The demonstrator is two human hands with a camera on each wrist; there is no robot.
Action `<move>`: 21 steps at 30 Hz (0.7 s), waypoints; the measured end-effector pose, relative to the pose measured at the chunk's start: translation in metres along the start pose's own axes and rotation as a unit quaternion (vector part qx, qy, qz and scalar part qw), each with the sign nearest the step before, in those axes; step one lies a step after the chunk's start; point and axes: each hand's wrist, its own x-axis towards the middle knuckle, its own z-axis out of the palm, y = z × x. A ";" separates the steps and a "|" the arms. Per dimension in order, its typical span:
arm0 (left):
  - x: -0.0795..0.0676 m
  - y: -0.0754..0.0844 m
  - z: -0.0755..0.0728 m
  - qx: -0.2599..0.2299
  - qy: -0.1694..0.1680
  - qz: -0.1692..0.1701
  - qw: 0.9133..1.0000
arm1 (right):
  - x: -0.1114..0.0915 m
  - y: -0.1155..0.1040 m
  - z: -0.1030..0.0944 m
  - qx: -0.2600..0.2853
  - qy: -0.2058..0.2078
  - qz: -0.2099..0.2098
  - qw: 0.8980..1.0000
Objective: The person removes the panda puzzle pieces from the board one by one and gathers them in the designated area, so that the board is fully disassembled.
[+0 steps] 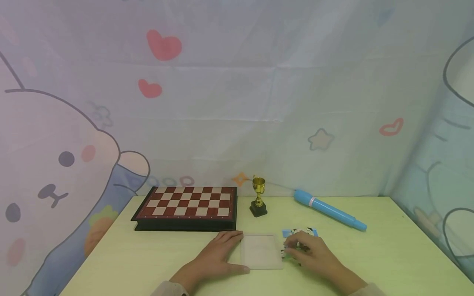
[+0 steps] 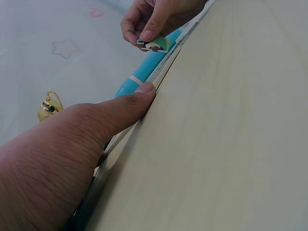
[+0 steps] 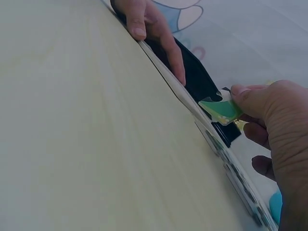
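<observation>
My right hand (image 1: 315, 255) pinches a jigsaw puzzle piece between thumb and fingertips; in the right wrist view the puzzle piece (image 3: 220, 111) shows green, held above the table's surface. More printed puzzle pieces (image 1: 312, 232) lie under and behind that hand, partly hidden by it. Left of them is a flat, pale square puzzle tray (image 1: 261, 253) with a thin raised rim and a plain inside. My left hand (image 1: 219, 255) rests at the tray's left side, its fingers stretched to the far corner and its thumb at the near corner.
A red and white chessboard box (image 1: 192, 202) stands behind my left hand. Behind the tray is a small gold trophy cup (image 1: 259, 193) on a black base. A large blue pen (image 1: 331, 209) lies at the back right. A printed cloth (image 1: 274, 90) hangs behind the table.
</observation>
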 end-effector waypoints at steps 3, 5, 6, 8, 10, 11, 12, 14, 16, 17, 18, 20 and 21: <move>0.000 0.000 0.000 0.000 -0.001 -0.001 1.000 | -0.006 -0.002 -0.010 -0.002 0.000 0.011 1.000; 0.000 -0.001 0.000 0.000 -0.002 -0.002 1.000 | -0.012 -0.002 -0.019 -0.001 0.000 0.014 1.000; 0.000 0.000 0.000 0.001 -0.003 -0.002 1.000 | -0.015 -0.001 -0.023 0.000 0.001 0.017 1.000; 0.000 0.000 0.000 0.001 -0.005 -0.004 1.000 | -0.023 0.002 -0.032 -0.002 0.003 0.018 1.000; 0.001 0.000 0.000 0.001 -0.005 -0.005 1.000 | -0.032 0.006 -0.041 -0.013 0.006 0.021 1.000; 0.001 0.000 0.000 0.002 -0.005 -0.006 1.000 | -0.036 0.007 -0.046 -0.014 0.008 0.029 0.999; 0.001 -0.001 0.000 0.003 -0.005 -0.006 1.000 | -0.040 0.009 -0.051 -0.014 0.008 0.040 0.999; 0.000 -0.001 0.000 0.003 -0.004 -0.008 1.000 | -0.048 0.010 -0.059 -0.012 0.004 0.079 0.997; 0.000 -0.001 0.000 0.005 -0.003 -0.007 1.000 | -0.056 0.010 -0.066 -0.002 -0.002 0.121 0.993; 0.000 -0.001 0.000 0.004 -0.004 -0.007 1.000 | -0.059 0.009 -0.069 0.005 -0.005 0.139 0.990; 0.000 0.000 0.000 0.004 -0.004 -0.007 1.000 | -0.062 0.009 -0.072 0.007 -0.008 0.156 0.988; 0.000 0.000 -0.001 0.003 -0.006 -0.008 1.000 | -0.065 0.007 -0.076 0.014 -0.009 0.170 0.985; 0.000 0.000 0.000 0.003 -0.006 -0.008 1.000 | -0.066 0.006 -0.078 0.016 -0.009 0.170 0.985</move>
